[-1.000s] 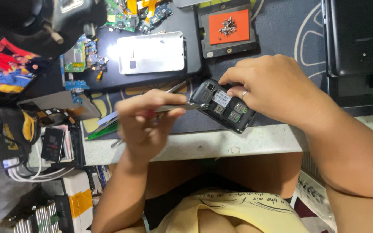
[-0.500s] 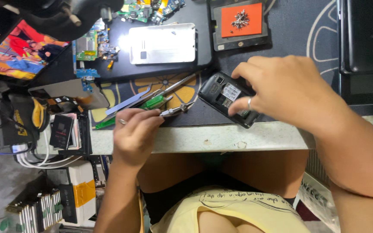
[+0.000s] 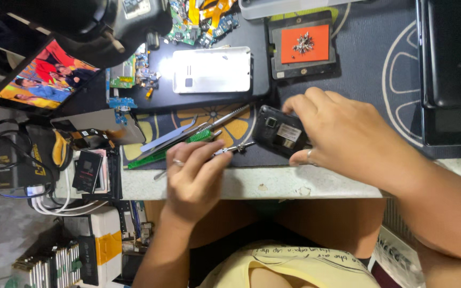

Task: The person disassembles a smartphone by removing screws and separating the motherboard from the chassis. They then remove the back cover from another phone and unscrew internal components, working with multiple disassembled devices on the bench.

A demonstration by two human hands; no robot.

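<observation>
Honestly, keep the left hand (image 3: 196, 178) pinched tight round the small screwdriver (image 3: 234, 150) and the right hand (image 3: 348, 136) clamped over the opened phone (image 3: 278, 132) just beside its tip

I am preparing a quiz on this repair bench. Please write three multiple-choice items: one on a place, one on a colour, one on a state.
1. Where does the white back cover lie?
A. beyond the tweezers
B. under the right hand
C. on the floor

2. What colour is the pad with the screws?
A. blue
B. orange
C. white

3. What does the left hand hold?
A. nothing
B. the white cover
C. a thin screwdriver

Answers: 1 A, it lies farther up the mat, apart from both hands. 2 B, the square is orange in a dark frame. 3 C, its fingers pinch the tool, tip toward the phone held by the right hand.
</observation>
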